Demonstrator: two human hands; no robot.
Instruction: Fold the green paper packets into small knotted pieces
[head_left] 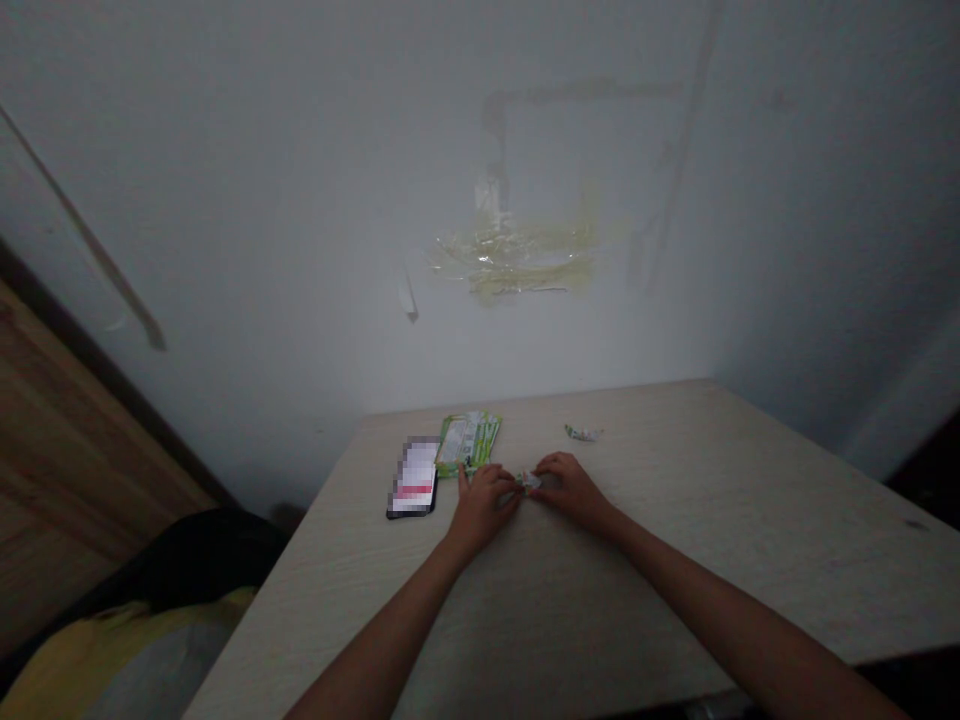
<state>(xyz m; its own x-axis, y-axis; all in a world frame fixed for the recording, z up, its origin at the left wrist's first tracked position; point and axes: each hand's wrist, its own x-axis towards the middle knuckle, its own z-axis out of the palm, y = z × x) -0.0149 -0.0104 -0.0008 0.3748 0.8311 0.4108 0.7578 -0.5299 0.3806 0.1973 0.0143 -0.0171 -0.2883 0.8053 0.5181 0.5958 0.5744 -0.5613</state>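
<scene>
Between my two hands, just above the table, is a small crumpled piece of printed wrapper (529, 481), white with coloured marks. My left hand (486, 502) pinches its left end with thumb and fingers. On the opposite end, my right hand (570, 492) grips it in the same way. Right behind my left hand lies a stack of green and white packets (469, 443). A second folded strip of printed wrapper (583, 433) rests farther back, to the right of my hands.
A phone (415, 480) with a lit, blurred screen lies left of the packets. The pale wooden table (675, 440) meets a wall (300, 250) with old tape (517, 262) on it. Dark and yellow cloth (112, 650) and a wooden panel (67, 430) are at the left.
</scene>
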